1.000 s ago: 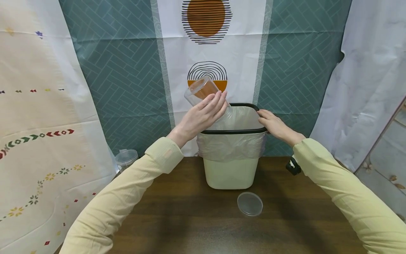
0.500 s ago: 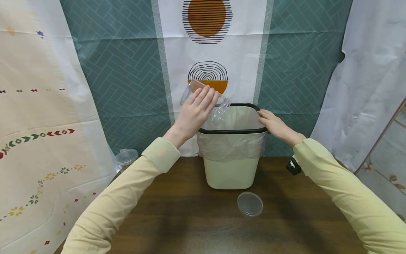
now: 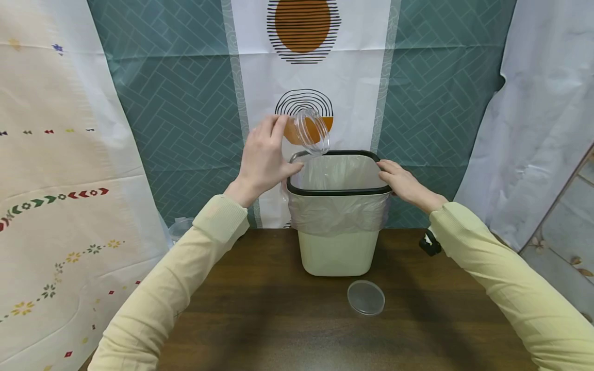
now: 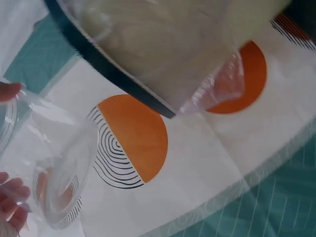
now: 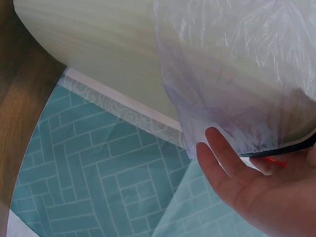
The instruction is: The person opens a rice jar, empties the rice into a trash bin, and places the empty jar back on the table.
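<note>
In the head view my left hand [image 3: 262, 154] holds a clear plastic jar [image 3: 312, 132], lidless and tilted onto its side. Its threaded mouth points right and a little down, above the left rim of the trash can [image 3: 339, 252]. The left wrist view shows the jar [image 4: 66, 163] with fingertips on both sides of it; the cloth behind shows through its wall. My right hand [image 3: 402, 183] grips the can's black rim at the right corner, its fingers [image 5: 224, 155] against the outside of the plastic liner [image 5: 222, 84]. A round clear lid [image 3: 366, 298] lies flat in front of the can.
The can stands on a dark brown wooden table [image 3: 278, 330] near its back edge. Behind hangs a teal and white patterned cloth [image 3: 181, 113]. Another clear container [image 3: 180, 229] stands at the back left, partly hidden by my left sleeve. White curtains flank both sides.
My left hand has moved left and turned the jar, so its mouth now faces right instead of down into the can. The right hand, can and lid have stayed in place.
</note>
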`<action>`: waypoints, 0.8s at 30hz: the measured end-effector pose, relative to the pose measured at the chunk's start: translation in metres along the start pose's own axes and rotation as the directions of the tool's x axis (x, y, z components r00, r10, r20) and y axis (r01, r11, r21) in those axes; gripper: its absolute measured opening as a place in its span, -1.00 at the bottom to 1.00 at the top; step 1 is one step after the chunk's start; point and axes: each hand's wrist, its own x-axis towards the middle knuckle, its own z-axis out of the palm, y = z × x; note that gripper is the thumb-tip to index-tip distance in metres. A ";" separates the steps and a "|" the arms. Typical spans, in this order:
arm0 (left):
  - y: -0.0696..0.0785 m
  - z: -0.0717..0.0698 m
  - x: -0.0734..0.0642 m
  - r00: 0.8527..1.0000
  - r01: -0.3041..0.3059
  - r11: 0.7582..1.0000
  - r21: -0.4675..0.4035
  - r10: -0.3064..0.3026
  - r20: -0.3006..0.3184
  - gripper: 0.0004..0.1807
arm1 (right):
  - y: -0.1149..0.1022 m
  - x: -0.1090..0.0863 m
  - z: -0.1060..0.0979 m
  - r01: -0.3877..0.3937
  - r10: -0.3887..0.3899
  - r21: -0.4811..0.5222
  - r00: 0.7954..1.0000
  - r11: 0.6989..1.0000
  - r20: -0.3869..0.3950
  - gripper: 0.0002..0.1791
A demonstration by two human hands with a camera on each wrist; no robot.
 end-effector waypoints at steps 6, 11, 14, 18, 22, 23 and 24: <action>0.000 -0.012 0.000 0.970 0.245 0.952 -0.182 -0.240 0.049 -0.16 | 0.001 0.001 0.000 -0.002 0.002 -0.004 1.000 1.000 -0.001 -0.40; 0.002 -0.022 -0.001 0.886 0.463 0.820 -0.337 -0.443 0.139 -0.31 | 0.000 0.000 0.000 -0.002 0.002 0.006 1.000 1.000 0.000 -0.41; 0.002 -0.026 -0.001 0.859 0.510 0.782 -0.359 -0.481 0.172 -0.33 | -0.001 0.000 0.000 0.001 -0.001 0.005 1.000 1.000 -0.001 -0.41; 0.002 -0.028 -0.003 0.830 0.556 0.744 -0.371 -0.515 0.214 -0.30 | -0.002 -0.001 -0.001 0.005 -0.005 -0.001 1.000 1.000 -0.003 -0.41; 0.003 -0.029 -0.005 0.810 0.585 0.711 -0.390 -0.533 0.243 -0.25 | -0.001 -0.001 0.000 0.007 -0.007 -0.003 1.000 1.000 -0.002 -0.41; 0.004 -0.030 -0.006 0.807 0.589 0.708 -0.390 -0.535 0.248 -0.25 | -0.001 0.000 0.000 0.009 -0.009 -0.003 1.000 1.000 -0.001 -0.41; 0.004 -0.029 -0.006 0.805 0.592 0.705 -0.389 -0.536 0.253 -0.25 | -0.001 0.000 0.000 0.008 -0.008 -0.004 1.000 1.000 -0.003 -0.41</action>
